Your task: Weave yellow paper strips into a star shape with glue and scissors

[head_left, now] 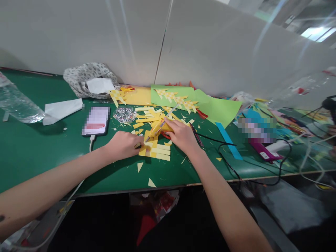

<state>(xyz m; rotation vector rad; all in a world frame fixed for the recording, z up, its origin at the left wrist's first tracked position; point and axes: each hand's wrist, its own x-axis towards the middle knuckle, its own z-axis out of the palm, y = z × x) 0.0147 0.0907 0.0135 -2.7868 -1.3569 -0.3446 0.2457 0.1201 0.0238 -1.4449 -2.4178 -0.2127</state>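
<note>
My right hand [181,135] is wrapped round a yellow hot glue gun [156,128], its nozzle pointing down and left onto a piece of woven paper strips [160,152]. Its black cord trails to the right. At the left edge of that yellow and cream weave, my left hand [124,145] pinches the paper between thumb and fingers. Behind the glue gun lies a heap of loose yellow strips [147,113]. Red-handled scissors [166,135] show partly beneath my right hand. Finished-looking woven paper fish [170,96] rest in a row on green paper.
A phone [96,120] on a white cable lies left, near a bead-covered disc [125,114] and a plastic bottle [21,99]. Green paper [217,105] leans along the back wall. A blue strip [229,140], a purple object [264,150] and tangled cords are at right. Paper scraps litter the table's front.
</note>
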